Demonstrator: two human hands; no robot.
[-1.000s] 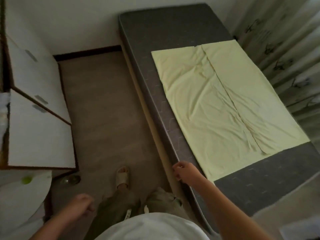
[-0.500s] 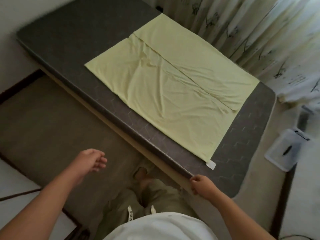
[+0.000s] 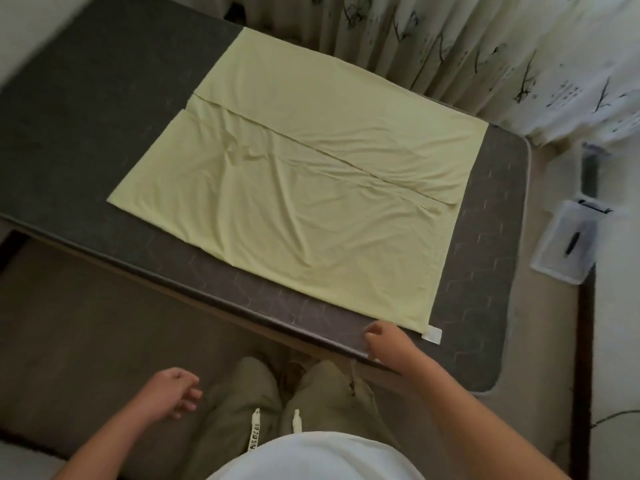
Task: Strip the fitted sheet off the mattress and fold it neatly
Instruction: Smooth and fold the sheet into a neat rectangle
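The pale yellow fitted sheet (image 3: 304, 188) lies folded into a flat rectangle on the bare dark grey mattress (image 3: 86, 109), with a lengthwise overlap seam and some wrinkles. A small white tag (image 3: 432, 333) sticks out at its near right corner. My right hand (image 3: 386, 342) hovers over the mattress's near edge, just left of that corner, fingers loosely curled and holding nothing. My left hand (image 3: 169, 393) hangs over the floor in front of my legs, fingers loosely curled, empty.
Patterned curtains (image 3: 485, 53) hang along the mattress's far side. A clear plastic box (image 3: 564, 247) with a pen on it sits on the floor to the right. Brown floor (image 3: 86, 334) lies on the near left.
My view has swung right and closer over the bed. My right hand has risen from the mattress's side edge to its top near the sheet's corner. The sheet has not moved.
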